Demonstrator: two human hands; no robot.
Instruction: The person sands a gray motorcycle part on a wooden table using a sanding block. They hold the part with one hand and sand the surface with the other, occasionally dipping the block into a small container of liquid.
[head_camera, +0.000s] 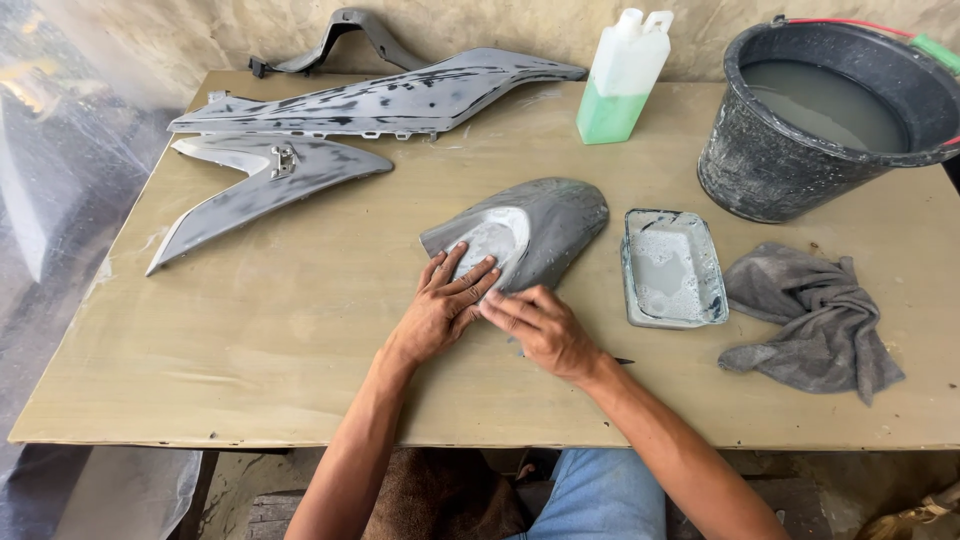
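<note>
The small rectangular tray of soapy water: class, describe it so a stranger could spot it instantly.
Start at the big black bucket at the table's far right corner. Just in front of it, between the curved grey plastic panel and the crumpled grey rag, lies the shallow rectangular tray. It alone holds foamy water.

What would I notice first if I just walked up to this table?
Probably the two hands, left hand and right hand, pressing flat on a curved grey panel in the middle of the table. Next, the big black bucket of murky water at the far right corner, and two long pointed grey panels at the far left.
</note>
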